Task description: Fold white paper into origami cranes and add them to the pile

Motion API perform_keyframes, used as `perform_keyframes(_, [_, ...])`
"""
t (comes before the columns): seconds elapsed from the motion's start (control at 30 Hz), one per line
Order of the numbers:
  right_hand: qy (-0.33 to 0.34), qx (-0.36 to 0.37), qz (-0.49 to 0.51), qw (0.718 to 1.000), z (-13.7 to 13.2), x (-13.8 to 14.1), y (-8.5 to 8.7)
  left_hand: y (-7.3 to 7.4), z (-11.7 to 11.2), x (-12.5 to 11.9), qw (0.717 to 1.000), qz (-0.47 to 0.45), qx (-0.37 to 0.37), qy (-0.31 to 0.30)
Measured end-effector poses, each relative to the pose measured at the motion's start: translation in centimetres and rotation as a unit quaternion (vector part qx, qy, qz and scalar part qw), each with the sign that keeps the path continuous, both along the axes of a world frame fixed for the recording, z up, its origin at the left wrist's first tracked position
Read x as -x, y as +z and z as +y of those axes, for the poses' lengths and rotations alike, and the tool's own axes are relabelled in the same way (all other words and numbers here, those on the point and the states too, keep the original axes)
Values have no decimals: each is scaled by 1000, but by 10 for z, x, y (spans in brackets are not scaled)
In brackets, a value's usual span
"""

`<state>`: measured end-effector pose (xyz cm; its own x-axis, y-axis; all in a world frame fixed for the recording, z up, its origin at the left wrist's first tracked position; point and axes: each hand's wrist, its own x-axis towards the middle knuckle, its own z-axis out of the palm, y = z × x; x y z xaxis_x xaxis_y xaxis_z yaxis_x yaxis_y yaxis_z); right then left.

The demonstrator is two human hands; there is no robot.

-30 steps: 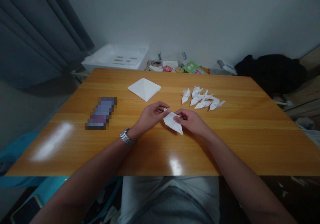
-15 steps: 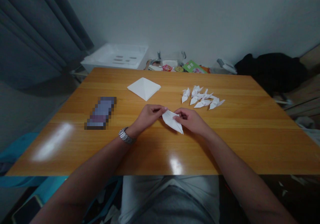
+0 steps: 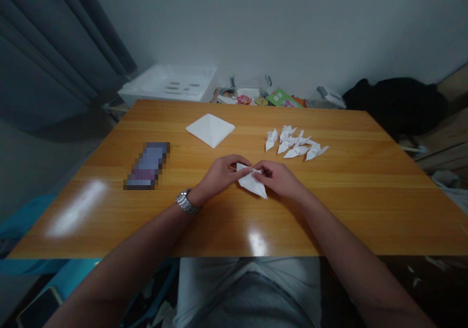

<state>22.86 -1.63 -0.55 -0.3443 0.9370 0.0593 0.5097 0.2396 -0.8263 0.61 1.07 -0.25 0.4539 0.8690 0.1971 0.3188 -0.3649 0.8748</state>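
Observation:
A small piece of folded white paper (image 3: 253, 183) is held just above the wooden table (image 3: 351, 206), its narrow tip slanting down to the right. My left hand (image 3: 227, 173), below a metal watch (image 3: 187, 201), pinches its upper edge with the thumb on top. On the other side, my right hand (image 3: 280, 176) grips the upper right edge between thumb and fingers. The fingertips behind the paper are partly hidden. Beyond my right hand stand several white folded paper cranes (image 3: 296, 143). A larger white paper sheet (image 3: 210, 130) lies beyond my left hand.
A blurred-out phone-like object (image 3: 148, 166) lies on the table's left side. Behind the far edge are a white plastic tray (image 3: 168, 82) and a green packet (image 3: 283, 98) among clutter. A black cloth heap (image 3: 395, 99) sits at the back right, and a blue chair (image 3: 69, 281) at the lower left.
My left thumb has slid right along the paper's upper edge, bringing my two hands closer together. The folded paper has shifted slightly toward me. The cranes and the large sheet stay put.

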Motion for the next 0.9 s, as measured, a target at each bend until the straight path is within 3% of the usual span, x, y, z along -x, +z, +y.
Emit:
perform_keyframes(0.17, [1,-3,-4,1000,-1,1,1,-4,3,2,1000,13,-5,-1])
perform_keyframes(0.4, [-39,21,62,997,3,1,-4,-5,6,0,1000,3,-1,21])
perform_keyframes(0.9, [-27,-17,17,999,0,2,0,-2,-2,-2,994,78,-75,-6])
